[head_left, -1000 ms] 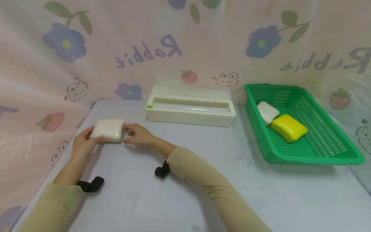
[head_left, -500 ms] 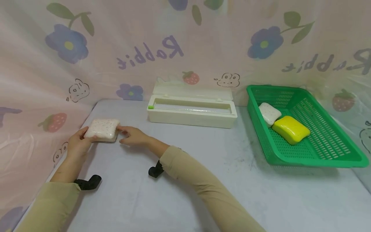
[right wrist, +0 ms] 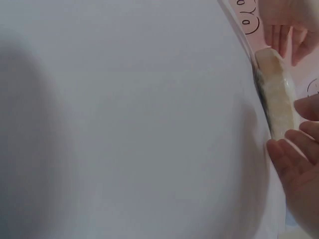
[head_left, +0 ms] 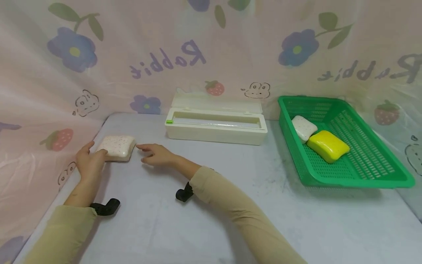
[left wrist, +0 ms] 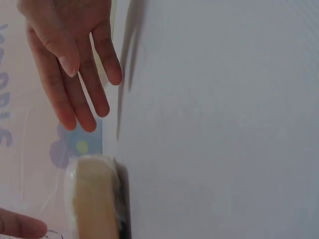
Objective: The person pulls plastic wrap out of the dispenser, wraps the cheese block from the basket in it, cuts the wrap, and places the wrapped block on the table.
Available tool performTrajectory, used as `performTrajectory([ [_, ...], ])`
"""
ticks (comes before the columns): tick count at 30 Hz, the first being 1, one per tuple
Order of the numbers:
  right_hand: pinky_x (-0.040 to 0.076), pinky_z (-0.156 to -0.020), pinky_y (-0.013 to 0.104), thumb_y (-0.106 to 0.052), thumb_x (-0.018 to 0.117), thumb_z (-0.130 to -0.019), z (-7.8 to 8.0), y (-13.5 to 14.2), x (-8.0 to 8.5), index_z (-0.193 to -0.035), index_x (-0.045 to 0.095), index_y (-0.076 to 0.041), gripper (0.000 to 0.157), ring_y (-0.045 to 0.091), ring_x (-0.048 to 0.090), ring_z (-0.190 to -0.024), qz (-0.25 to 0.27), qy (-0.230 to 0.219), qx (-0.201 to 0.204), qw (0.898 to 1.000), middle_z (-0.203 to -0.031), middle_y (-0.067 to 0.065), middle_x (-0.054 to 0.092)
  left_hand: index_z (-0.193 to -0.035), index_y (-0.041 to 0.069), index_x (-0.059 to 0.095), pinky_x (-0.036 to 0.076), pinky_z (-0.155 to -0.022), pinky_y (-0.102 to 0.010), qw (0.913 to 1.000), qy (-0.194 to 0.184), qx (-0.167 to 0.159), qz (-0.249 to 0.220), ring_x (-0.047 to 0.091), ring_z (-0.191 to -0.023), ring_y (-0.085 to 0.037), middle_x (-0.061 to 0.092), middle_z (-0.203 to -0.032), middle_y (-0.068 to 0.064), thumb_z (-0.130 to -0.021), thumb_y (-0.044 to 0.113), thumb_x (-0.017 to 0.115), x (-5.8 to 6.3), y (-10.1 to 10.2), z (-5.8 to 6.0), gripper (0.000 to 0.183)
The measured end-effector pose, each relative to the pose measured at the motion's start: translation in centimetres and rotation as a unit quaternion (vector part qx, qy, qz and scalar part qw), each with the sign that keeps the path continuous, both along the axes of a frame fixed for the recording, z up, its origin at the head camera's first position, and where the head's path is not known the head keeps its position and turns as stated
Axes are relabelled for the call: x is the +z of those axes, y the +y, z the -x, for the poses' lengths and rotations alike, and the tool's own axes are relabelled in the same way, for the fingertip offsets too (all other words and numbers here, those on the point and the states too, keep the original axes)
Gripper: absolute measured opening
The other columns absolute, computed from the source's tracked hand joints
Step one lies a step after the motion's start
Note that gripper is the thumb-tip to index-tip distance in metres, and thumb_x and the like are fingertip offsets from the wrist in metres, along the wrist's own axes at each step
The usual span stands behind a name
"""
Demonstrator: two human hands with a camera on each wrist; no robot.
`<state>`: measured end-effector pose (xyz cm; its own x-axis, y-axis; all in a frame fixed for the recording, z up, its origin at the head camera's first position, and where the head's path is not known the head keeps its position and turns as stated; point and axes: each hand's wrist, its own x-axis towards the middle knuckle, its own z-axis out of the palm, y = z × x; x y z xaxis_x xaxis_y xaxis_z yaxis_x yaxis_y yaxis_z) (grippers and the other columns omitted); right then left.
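The speckled white block, glossy in clear wrapping, lay at the left of the head view on the pale tabletop. The left hand was at its left side, fingers loosely extended and gripping nothing; whether the thumb touched was unclear. Just off its right edge, the right hand had relaxed, parted fingers and held nothing. An open white dispenser box stood upper centre; at right, a green basket contained a yellow block touching a smaller-looking white one.
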<state>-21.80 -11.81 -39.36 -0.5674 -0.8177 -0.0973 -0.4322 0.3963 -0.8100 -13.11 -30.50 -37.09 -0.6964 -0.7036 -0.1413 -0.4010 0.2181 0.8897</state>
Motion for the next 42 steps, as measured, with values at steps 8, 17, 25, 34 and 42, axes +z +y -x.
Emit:
performTrajectory([
  [8, 0.043, -0.099, 0.016, -0.004, 0.053, -0.093, 0.1, 2.6, 0.0, -0.144, 0.043, -0.006, 0.052, 0.019, 0.044, -0.135, 0.064, 0.006, -0.004, 0.998, -0.146, 0.009, 0.047, -0.132, 0.003, 0.053, 0.029, -0.107, -0.027, 0.992, 0.108, 0.051, 0.04, 0.034, -0.127, -0.019, 0.037, -0.136, -0.01, -0.082, 0.005, 0.056, 0.0, 2.1, 1.0, 0.05],
  [17, 0.046, -0.095, 0.017, -0.005, 0.056, -0.092, 0.1, 5.6, 0.1, -0.135, 0.052, -0.002, 0.043, 0.021, 0.055, -0.123, 0.097, 0.028, -0.027, 0.995, -0.134, 0.013, 0.057, -0.107, 0.01, 0.061, 0.034, -0.096, -0.023, 0.986, 0.155, 0.027, 0.055, 0.038, -0.104, -0.006, 0.033, -0.101, 0.017, -0.079, 0.002, 0.06, -0.8, 4.8, 1.5, 0.029],
  [25, 0.048, -0.088, 0.015, -0.007, 0.057, -0.091, 0.0, 8.2, 0.3, -0.127, 0.058, -0.002, 0.036, 0.02, 0.06, -0.113, 0.097, 0.048, -0.054, 0.993, -0.124, 0.011, 0.063, -0.11, -0.001, 0.06, 0.035, -0.098, -0.026, 0.9795, 0.187, -0.011, 0.075, 0.043, -0.113, -0.019, 0.034, -0.103, 0.016, -0.079, 0.001, 0.061, -1.1, 6.8, 2.3, 0.031],
  [34, 0.048, -0.086, 0.018, -0.006, 0.057, -0.091, 0.0, 11.1, 0.1, -0.123, 0.06, -0.001, 0.033, 0.02, 0.061, -0.108, 0.103, 0.049, -0.082, 0.99, -0.121, 0.012, 0.064, -0.108, -0.006, 0.06, 0.038, -0.097, -0.031, 0.9708, 0.21, -0.063, 0.098, 0.042, -0.104, -0.011, 0.04, -0.103, 0.008, -0.081, -0.001, 0.063, -1.3, 9.0, 3.1, 0.028],
  [42, 0.05, -0.088, 0.02, -0.004, 0.058, -0.091, 0.0, 13.4, -0.1, -0.122, 0.06, 0.002, 0.032, 0.021, 0.061, -0.108, 0.115, 0.045, -0.101, 0.987, -0.121, 0.015, 0.064, -0.107, -0.007, 0.06, 0.04, -0.095, -0.035, 0.9674, 0.215, -0.09, 0.1, 0.043, -0.101, -0.013, 0.044, -0.103, 0.001, -0.082, 0.0, 0.063, -1.5, 10.4, 3.5, 0.026],
])
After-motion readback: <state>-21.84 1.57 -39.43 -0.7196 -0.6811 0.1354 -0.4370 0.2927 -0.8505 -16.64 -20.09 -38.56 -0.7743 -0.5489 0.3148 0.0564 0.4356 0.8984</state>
